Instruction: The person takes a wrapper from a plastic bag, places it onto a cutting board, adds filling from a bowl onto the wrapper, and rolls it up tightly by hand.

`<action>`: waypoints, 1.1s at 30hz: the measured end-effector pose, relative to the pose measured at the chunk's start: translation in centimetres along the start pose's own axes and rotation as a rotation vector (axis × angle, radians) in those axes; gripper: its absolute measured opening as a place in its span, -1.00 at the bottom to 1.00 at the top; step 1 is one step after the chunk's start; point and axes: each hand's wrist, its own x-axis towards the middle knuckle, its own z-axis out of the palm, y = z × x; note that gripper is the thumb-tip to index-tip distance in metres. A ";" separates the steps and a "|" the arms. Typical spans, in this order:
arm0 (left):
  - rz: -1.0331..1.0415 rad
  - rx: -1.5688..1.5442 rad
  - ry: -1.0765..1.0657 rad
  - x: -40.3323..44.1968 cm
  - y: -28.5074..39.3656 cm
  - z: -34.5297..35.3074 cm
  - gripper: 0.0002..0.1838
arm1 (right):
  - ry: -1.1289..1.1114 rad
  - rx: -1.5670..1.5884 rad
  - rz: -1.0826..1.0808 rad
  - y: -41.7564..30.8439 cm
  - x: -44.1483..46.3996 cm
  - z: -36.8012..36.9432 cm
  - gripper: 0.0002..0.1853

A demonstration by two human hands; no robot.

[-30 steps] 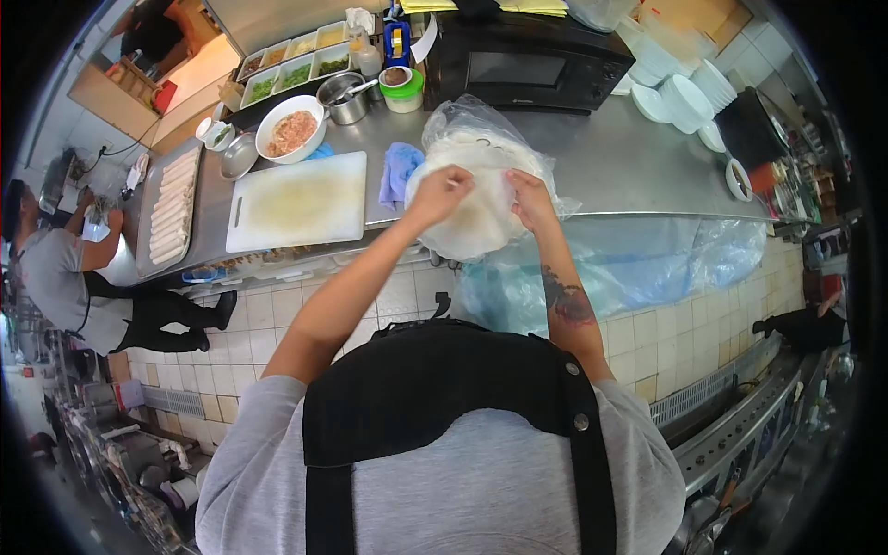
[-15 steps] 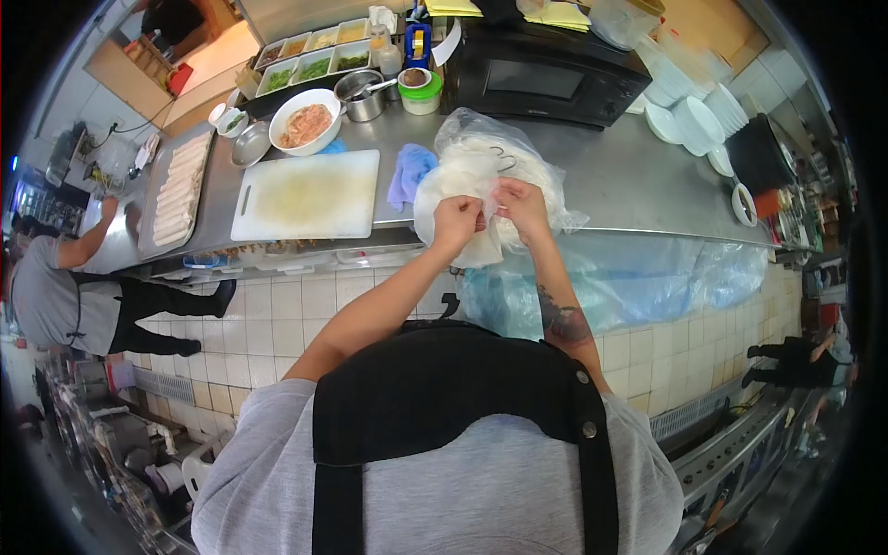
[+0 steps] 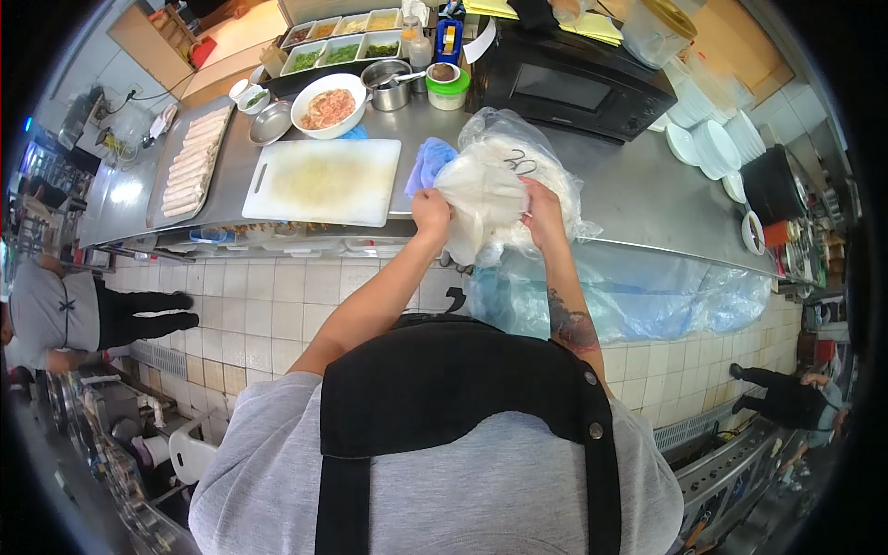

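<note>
Thin white sheet [image 3: 483,196] is held btwn both hands at the front of the desk [image 3: 638,190], over a clear plastic bag [image 3: 499,120] w/ a white pile [image 3: 552,166] inside. At the left hand [image 3: 431,213], fingers are clamped on the sheet's left edge; at the right hand [image 3: 546,215], thumb & fingers are closed on its right side, tips partly hidden. For this to be done well, pull should be light & even L/R, b/c anything this thin could tear if yanked. Edge is best pinched w/ flat pads, not nails, & a bit of slack left mid-sheet. Bag film shouldn't be caught along w/ it. Materials: sheet looks soft, matte, semi-translucent, folds hanging twd the front; bag is glossy, crinkly, marked w/ dark curved lines. Rumpled blue-purple cloth [image 3: 429,166] is set just beside it. Further L, a flat white rectangular cutting board [image 3: 321,182] is seen, plastic by the look, yellowish mid. Behind it, a round white bowl [image 3: 328,132] is filled w/ pinkish, lumpy mince [image 3: 326,108]; long pale rolls [image 3: 196,159] are lined up on a tray [image 3: 172,148], far L. Bluish plastic film [image 3: 629,296], wrinkled & shiny, is hung below the front edge.
</note>
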 end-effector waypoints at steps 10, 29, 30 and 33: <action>0.495 0.435 -0.356 -1.4 0.6 0.6 -0.64 | -0.195 -0.537 -0.251 2.5 0.8 2.2 -0.74; 0.648 0.153 0.188 -1.0 6.6 -17.2 -0.73 | 0.375 -0.284 -0.190 -0.5 10.7 -13.6 -0.50; 0.633 0.107 0.183 -0.9 7.0 -18.9 -0.74 | 0.416 -0.443 -0.184 -0.5 10.7 -13.5 -0.46; 0.673 0.181 0.270 -1.5 7.6 -23.4 -0.74 | 0.454 -1.037 -0.321 0.1 10.3 -15.2 -0.29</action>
